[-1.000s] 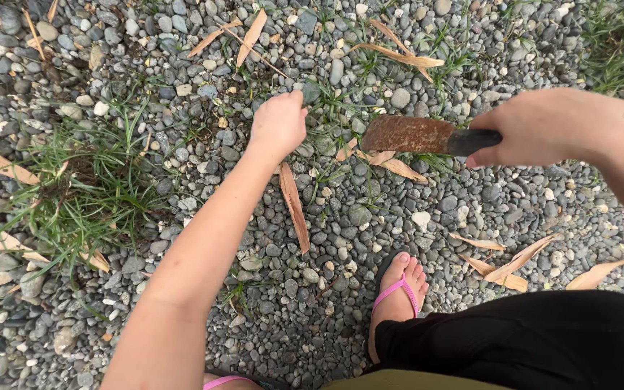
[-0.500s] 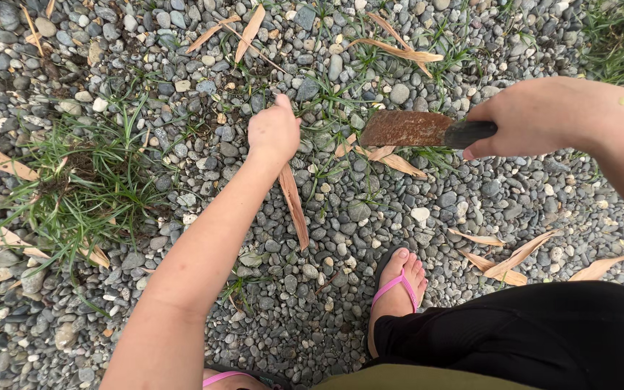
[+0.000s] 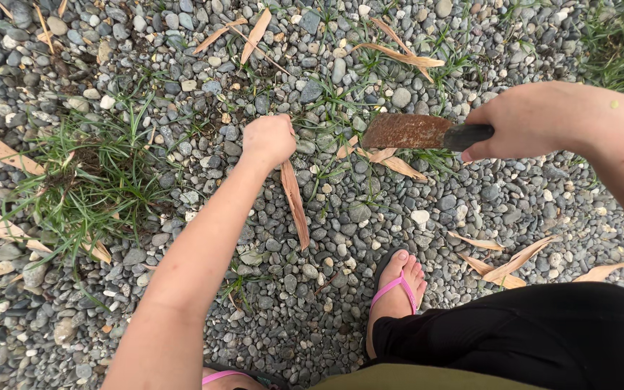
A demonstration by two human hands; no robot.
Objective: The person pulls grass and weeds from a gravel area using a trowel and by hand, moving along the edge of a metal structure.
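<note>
Weeding, pull stage — left hand [image 3: 269, 139] is closing in a fist on a small weed [image 3: 324, 128] among gravel [image 3: 326, 289], right hand [image 3: 525, 123] is clamping the rusty blade's [image 3: 406, 132] handle — likely needing a cut at the roots.

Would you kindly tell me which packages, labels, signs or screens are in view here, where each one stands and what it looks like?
None are in view: no package, label, sign or screen.
The view holds only gravel with grass tufts and dry leaves.
The left hand is closed at the weeds.
The right hand grips a rusty blade by its dark handle.
</note>
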